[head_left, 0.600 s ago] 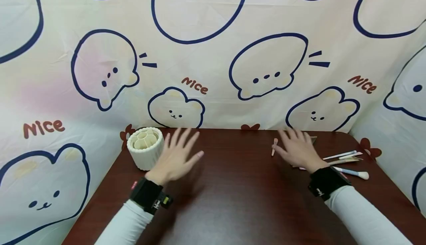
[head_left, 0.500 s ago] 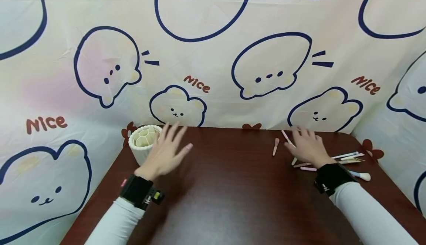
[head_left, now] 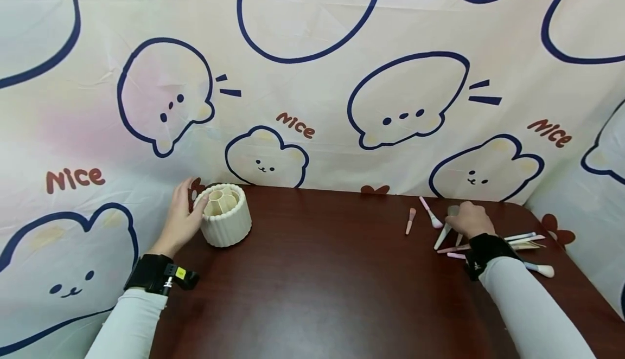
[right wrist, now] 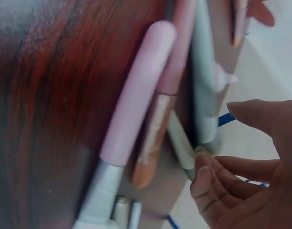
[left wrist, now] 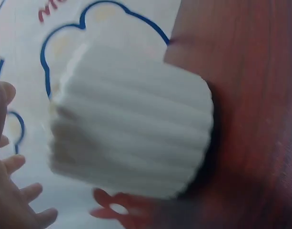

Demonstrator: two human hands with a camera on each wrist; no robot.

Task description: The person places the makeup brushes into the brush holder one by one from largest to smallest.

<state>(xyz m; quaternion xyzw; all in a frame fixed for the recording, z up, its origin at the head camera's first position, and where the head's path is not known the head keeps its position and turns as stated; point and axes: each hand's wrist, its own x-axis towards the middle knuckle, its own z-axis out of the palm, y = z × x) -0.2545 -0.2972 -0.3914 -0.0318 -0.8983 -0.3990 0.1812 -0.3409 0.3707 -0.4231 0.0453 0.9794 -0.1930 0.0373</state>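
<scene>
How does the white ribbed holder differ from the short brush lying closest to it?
The white holder is wide and round, with compartments inside; the short brush is slim.
The holder stands upright, while the brush lies flat.
The holder is off-white; the brush looks pinkish.
The left hand is at the holder, but neither hand is at that brush.
Both rest on the dark table.
</scene>
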